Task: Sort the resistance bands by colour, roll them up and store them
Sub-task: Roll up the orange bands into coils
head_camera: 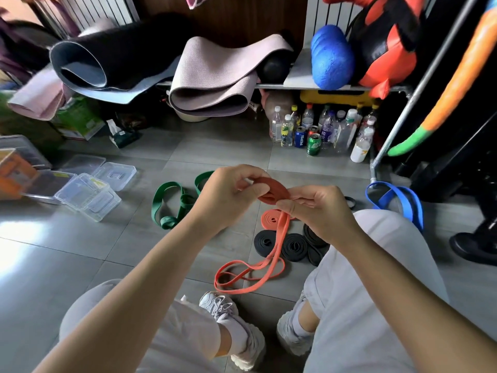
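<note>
On the floor at my left sit clear boxes (pixel 88 195) and loose green bands (pixel 172 203). Above it my left grip (pixel 228 195) pinches the started coil of an orange band (pixel 274 189), and my right grip (pixel 320 211) pinches the strand feeding it, the tail trailing to the floor. I judge rolling is in hand: next come tight, even turns, and the blue band (pixel 395 200) is not yet rolled.

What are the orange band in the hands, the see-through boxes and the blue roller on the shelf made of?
The orange band looks like matte rubber or latex: it hangs limp and coils without creasing. The clear boxes seem hard glossy plastic: see-through, with glints. The blue roller is probably foam, given its dull, pebbly surface.
</note>
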{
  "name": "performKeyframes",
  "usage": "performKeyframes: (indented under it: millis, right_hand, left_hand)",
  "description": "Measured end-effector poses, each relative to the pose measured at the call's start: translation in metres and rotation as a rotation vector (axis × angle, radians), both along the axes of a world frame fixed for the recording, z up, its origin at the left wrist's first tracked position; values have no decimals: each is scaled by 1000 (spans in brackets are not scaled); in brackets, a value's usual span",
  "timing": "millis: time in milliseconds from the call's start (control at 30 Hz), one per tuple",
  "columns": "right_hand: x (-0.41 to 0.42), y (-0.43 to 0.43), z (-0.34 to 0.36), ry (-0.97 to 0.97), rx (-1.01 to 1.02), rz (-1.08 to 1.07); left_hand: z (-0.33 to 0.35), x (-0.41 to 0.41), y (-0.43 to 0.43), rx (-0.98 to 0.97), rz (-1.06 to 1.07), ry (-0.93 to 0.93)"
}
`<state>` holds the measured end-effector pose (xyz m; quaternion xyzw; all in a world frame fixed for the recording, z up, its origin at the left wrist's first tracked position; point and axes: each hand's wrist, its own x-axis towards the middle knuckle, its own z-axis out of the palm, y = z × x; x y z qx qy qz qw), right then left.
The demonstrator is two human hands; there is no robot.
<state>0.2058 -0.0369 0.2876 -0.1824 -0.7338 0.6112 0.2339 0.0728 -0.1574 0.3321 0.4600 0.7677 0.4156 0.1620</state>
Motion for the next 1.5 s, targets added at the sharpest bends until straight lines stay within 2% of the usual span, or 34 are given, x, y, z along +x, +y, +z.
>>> performKeyframes:
  millis: [133,233,333,500,600,767,800,900,967,1033,1167,1200,1233,1267,1300,1333,1367,1433,1500]
  right_hand:
    - [-1,-6,-2,71,-34,-65]
    - [-3,-7,-3,94,-70,-134]
    - [0,-2,-3,29,54,-105]
    - [-1,2,2,-89,246,-5]
    - [-3,1,8,-38,204,14]
    - [-2,4,16,60,41,-4]
    - [-2,4,16,73,27,-14]
    - [-5,-1,15,131,-34,-33]
    - [-7,-5,13,182,-83,-50]
    - [-8,-6,11,221,-140,-104]
    - [-9,-3,10,199,-107,-148]
    - [-9,-1,10,176,-70,-144]
    - [-7,1,10,151,-31,-132]
    - [-6,2,11,123,6,-117]
    - [-4,4,11,91,40,-99]
    - [-2,6,11,58,83,-79]
    - [-1,8,11,25,136,-60]
    - [0,9,11,-24,239,-25]
    - [-1,8,11,-33,258,-21]
  left_hand:
    - [-6,11,2,137,91,-235]
    - [-13,15,3,173,112,-278]
    - [-11,11,2,58,45,-123]
    - [5,8,2,-178,-134,369]
    - [14,8,4,-143,-137,376]
    - [16,4,5,86,22,2]
    - [15,4,6,160,46,-136]
    - [8,13,8,348,78,-729]
    - [0,18,12,409,40,-971]
    - [-8,20,15,459,-7,-1096]
    - [-11,22,18,471,-17,-1181]
    - [-10,22,18,433,-4,-1167]
    - [-8,21,17,362,27,-1058]
    - [-5,18,17,260,77,-813]
    - [-2,14,15,148,122,-461]
    - [2,10,14,51,120,-129]
    - [7,8,14,-12,68,116]
    - [15,9,15,-103,-84,369]
    - [20,10,16,-136,-150,454]
